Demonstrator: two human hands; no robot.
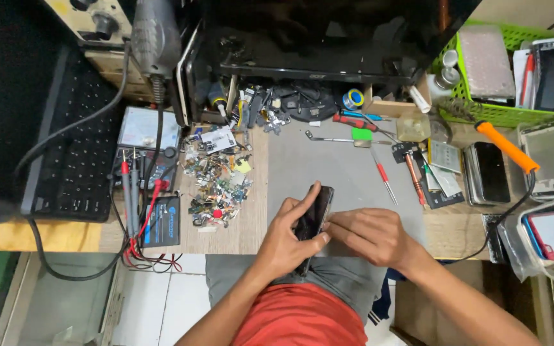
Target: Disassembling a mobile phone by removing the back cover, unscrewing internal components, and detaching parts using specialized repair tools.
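My left hand (288, 237) grips a dark smartphone (313, 216), held on edge over the near side of a grey work mat (341, 166). Its fingers wrap the phone's left side and the thumb lies along the lower edge. My right hand (368, 236) presses against the phone's right edge with the fingertips touching it. Both forearms come in from the bottom of the view, above my lap in red cloth.
A pile of small electronic parts (216, 186) lies left of the mat. Screwdrivers (385, 174), tweezers and tools lie behind it, under a dark monitor (328, 38). A keyboard (72, 154) and multimeter probes (133, 198) sit left. Phones (490, 172), a soldering iron (506, 145) and a green basket (514, 112) stand right.
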